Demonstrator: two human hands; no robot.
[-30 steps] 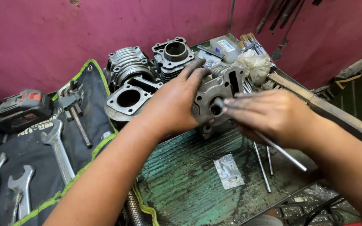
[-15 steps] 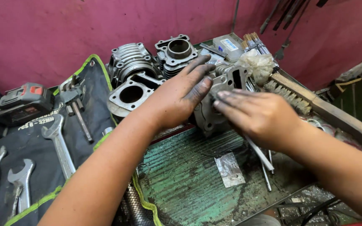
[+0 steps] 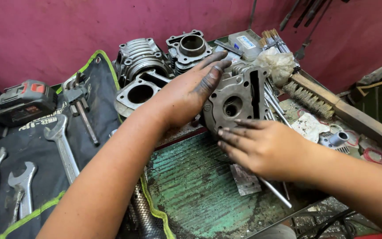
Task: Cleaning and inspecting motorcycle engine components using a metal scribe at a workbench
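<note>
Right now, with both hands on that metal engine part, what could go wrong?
The engine cylinder head stands on edge, steadied by the left hand and the right hand; it could tip if the grip slackens. Both hands look greasy, so it might slip. The long metal studs lying partly under the right hand could roll off the green bench top. The wire brush sits close behind and might scratch a knuckle.
</note>
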